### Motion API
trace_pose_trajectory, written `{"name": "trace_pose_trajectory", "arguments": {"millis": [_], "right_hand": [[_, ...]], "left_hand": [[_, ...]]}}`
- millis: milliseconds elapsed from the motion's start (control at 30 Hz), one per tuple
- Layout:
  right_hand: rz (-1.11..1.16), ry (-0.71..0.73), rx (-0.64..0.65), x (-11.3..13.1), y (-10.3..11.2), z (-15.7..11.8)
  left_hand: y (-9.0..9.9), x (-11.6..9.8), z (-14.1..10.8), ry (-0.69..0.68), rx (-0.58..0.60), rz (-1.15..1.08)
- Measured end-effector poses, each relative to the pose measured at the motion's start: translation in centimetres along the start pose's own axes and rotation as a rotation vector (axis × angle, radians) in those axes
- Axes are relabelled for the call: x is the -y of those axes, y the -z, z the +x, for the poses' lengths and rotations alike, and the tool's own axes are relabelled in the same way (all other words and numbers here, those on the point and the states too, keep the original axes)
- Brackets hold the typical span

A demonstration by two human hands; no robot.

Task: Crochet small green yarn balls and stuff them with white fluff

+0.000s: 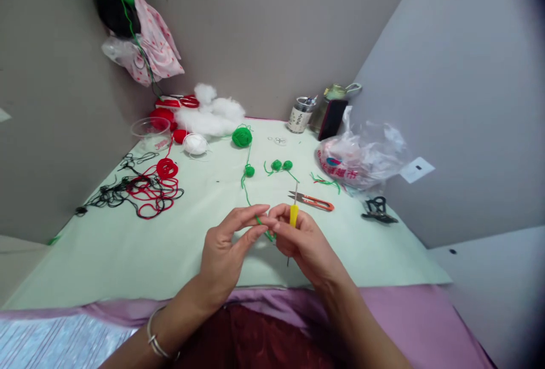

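Note:
My left hand [227, 247] is closed on a strand of green yarn [259, 220], which passes over its fingers. The fingertips of both hands meet over a small piece of the yarn, partly hidden. In my right hand [309, 247] a crochet hook [294, 216] with a yellow handle stands nearly upright, its metal ends showing above and below. From the left hand the strand runs back to a small green ball [249, 171] and a larger green yarn ball [242, 137]. Beyond my right hand lie orange-handled thread snips [313, 201] and two small green crocheted balls [282, 165].
Tangled red and black yarn [145, 190] spreads on the left. White stuffing [210, 113] and a white yarn ball [195, 143] sit behind it. At the back right stand a pen cup [300, 116], a phone [332, 120] and a plastic bag [361, 159]. A black clip [378, 210] lies nearer.

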State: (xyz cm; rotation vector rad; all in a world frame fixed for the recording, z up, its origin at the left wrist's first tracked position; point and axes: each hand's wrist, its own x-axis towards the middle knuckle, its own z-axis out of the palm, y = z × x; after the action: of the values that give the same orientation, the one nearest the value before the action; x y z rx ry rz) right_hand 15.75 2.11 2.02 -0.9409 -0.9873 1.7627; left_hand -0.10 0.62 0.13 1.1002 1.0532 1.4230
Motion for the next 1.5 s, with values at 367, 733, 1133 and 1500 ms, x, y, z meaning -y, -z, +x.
{"name": "trace_pose_trajectory", "arguments": {"millis": [367,733,1133,1500], "right_hand": [[-0.184,-0.011,-0.044,-1.6,0.5,0.3],[0.154,0.112,-0.188,-0.2,1.3,0.3],[-0.210,0.028,-0.024,-0.8,1.3,-0.3],[0.074,0.020,-0.042,-0.7,1.2,-0.1]], "left_hand": [[1.0,-0.2,1.3,0.111,0.161,0.000],[0.3,0.3,1.3,0.341,0.048,-0.341],[0.4,-0.4,0.9,0.092,0.158,0.078],[0.9,0.7,1.0,0.156,0.071,0.003]]}}
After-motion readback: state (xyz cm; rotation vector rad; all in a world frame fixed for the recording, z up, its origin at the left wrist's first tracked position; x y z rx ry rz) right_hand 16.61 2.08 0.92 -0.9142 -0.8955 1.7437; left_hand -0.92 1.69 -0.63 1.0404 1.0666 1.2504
